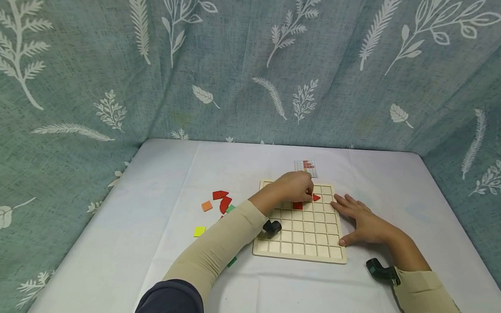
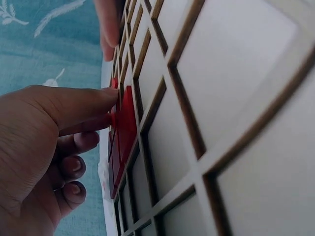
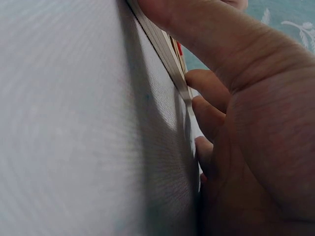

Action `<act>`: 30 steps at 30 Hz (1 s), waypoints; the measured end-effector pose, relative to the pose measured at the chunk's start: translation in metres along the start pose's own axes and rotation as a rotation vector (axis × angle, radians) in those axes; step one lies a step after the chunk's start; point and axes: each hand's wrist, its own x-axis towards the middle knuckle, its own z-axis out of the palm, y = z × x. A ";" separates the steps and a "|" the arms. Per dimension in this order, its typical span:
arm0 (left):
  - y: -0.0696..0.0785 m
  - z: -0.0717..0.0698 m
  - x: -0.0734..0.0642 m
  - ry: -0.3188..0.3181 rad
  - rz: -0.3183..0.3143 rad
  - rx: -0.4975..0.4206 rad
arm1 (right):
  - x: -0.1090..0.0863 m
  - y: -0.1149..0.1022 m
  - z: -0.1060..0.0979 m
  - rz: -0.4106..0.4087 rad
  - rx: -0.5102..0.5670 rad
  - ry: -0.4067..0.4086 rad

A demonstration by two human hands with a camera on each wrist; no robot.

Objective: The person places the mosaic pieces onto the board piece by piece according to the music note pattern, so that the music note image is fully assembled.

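Observation:
A wooden grid board (image 1: 309,238) lies flat, with a red square tile (image 1: 297,206) and a red triangle tile (image 1: 316,197) in its upper cells. Over these upper cells is my left hand (image 1: 294,186). Its thumb and forefinger pinch a small red tile (image 2: 113,118) at the board surface, in the left wrist view; the fingertips hide most of that tile. Other red tiles (image 2: 128,118) lie right beside the fingertips. My right hand (image 1: 362,221) rests with spread fingers along the board's right edge, the thumb touching near the lower right corner.
Left of the board lie loose tiles, among them a red quarter-round tile (image 1: 225,205), an orange square (image 1: 206,206) and a yellow square (image 1: 199,231). A printed grid card (image 1: 311,169) lies beyond the board's far edge. Patterned cloth (image 1: 239,65) hangs behind the table.

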 end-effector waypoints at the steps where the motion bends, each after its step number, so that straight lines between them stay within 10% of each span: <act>1: 0.000 0.000 0.000 -0.004 -0.003 0.004 | 0.000 0.000 0.000 -0.002 0.002 -0.001; 17: -0.004 -0.006 -0.010 -0.003 -0.011 -0.024 | 0.000 -0.005 0.000 -0.004 0.018 0.005; 23: -0.019 -0.026 -0.028 0.099 -0.069 -0.094 | 0.000 -0.007 0.000 0.026 0.009 0.003; 30: -0.041 -0.029 -0.058 0.080 -0.101 -0.054 | -0.001 -0.007 0.000 0.031 0.020 0.009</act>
